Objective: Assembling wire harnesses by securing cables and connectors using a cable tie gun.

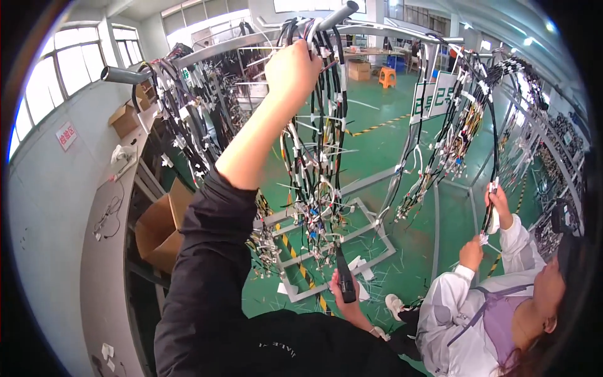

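Note:
My left hand (293,70) is raised to the top of a metal rack, closed around a bundle of black wire harnesses (324,94) that hangs from a tube end (339,15). White tags, cut tie tails and small connectors stud the hanging cables. Low in front of me, my right hand (345,292) is wrapped round a black handheld tool (345,276). Its tip points up at the lower connectors (314,220) of the same bundle; whether it touches them I cannot tell. The tool's exact kind is not clear.
At right, a co-worker in a white jacket (452,301) holds another black cable bundle (494,157). More harnesses (188,113) hang at left. A bench (103,220) and open cardboard box (164,226) stand left. The rack's base frame (370,261) crosses the scrap-strewn floor.

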Motion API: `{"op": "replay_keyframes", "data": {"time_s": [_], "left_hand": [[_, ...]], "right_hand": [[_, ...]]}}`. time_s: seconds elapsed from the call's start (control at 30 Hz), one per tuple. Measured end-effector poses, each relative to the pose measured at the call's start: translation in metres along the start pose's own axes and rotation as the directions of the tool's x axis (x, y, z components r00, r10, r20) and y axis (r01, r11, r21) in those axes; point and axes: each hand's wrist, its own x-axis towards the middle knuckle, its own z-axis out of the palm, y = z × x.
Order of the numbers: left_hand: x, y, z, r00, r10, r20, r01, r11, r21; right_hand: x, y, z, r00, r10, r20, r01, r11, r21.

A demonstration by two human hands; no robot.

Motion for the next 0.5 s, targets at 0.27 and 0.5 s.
{"op": "replay_keyframes", "data": {"time_s": [0.27,0.5], "left_hand": [[0.044,-0.016,-0.055,0.954,0.204,0.219,0.036,0.648,-0.761],[0.078,-0.021,-0.064,0.961,0.155,0.229,0.044,0.731,-0.681]], "right_hand": [[0.036,-0.078,0.008,0.956,-0.263,-0.134,0.24,0.957,-0.161],[0.07,-0.12,0.01,0.846,-0.487,-0.217,0.451,0.871,-0.196]]}}
